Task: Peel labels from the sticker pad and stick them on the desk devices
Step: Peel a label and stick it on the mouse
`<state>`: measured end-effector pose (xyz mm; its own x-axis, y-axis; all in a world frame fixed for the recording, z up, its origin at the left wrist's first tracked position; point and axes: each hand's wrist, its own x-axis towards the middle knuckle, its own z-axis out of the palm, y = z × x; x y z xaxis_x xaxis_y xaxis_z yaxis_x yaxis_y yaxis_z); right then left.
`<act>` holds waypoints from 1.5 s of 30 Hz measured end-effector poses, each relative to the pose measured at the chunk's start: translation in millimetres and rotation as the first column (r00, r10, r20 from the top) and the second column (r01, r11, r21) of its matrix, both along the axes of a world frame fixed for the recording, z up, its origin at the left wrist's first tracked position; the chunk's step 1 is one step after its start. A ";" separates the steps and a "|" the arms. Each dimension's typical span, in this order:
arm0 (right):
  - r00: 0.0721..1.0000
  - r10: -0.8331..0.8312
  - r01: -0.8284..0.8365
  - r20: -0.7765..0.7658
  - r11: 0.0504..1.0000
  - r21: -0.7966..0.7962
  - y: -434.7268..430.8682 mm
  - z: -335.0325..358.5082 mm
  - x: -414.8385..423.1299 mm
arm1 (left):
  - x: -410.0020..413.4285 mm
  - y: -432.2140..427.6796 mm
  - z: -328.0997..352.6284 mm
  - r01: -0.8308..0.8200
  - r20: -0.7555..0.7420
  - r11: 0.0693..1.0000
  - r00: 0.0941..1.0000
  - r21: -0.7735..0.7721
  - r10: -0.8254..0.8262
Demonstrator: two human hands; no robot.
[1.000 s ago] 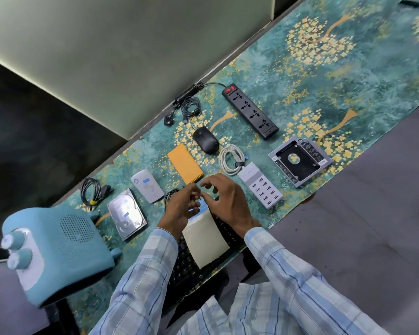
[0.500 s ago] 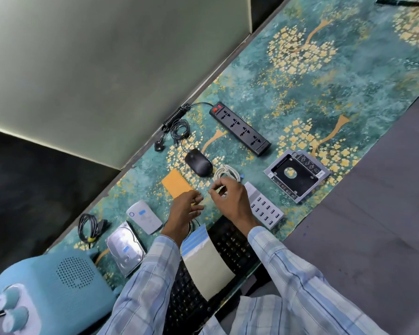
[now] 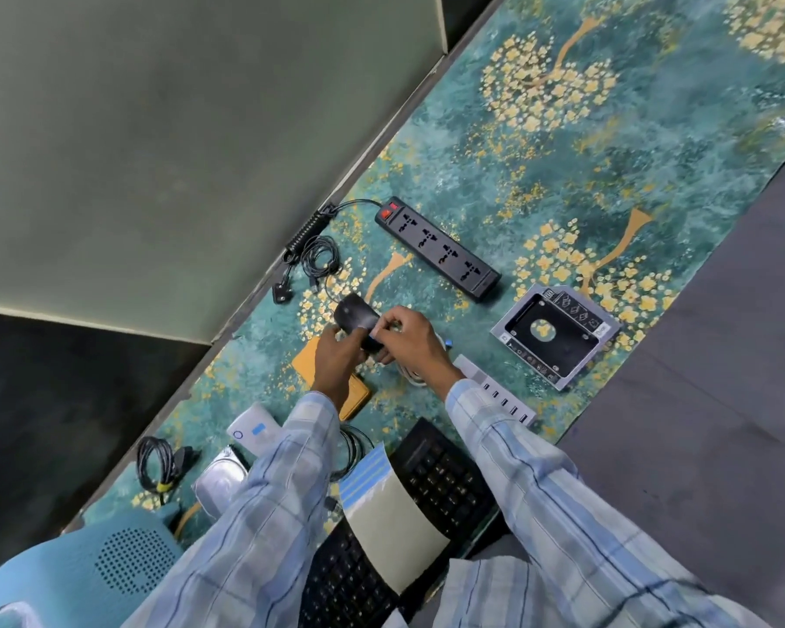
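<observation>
**Both hands on the mouse**

I've got the mouse (image 3: pixel 354 315) gripped in my left hand (image 3: pixel 336 360), tilted over the mat (image 3: pixel 653 174), while my right hand (image 3: pixel 409 337) pinches at its near end; I can't make out a label there. The sticker pad (image 3: pixel 390 514) lies on the keyboard (image 3: pixel 445 478), between my sleeves.

The person wears a long-sleeved shirt in pale blue and white plaid, crossed by thin darker blue lines. The left sleeve (image 3: pixel 264 500) and the right sleeve (image 3: pixel 540 491) both end in buttoned-looking cuffs at the wrists, leaving both hands bare.
</observation>
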<state>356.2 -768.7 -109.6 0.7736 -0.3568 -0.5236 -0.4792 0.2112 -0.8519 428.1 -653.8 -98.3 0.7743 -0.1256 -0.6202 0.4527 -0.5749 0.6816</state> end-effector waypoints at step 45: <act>0.957 -0.224 0.248 -0.186 0.962 0.115 33.9 8.3 13.8 | -9.7 22.5 15.9 -0.512 -0.439 0.801 0.824 -0.309 0.357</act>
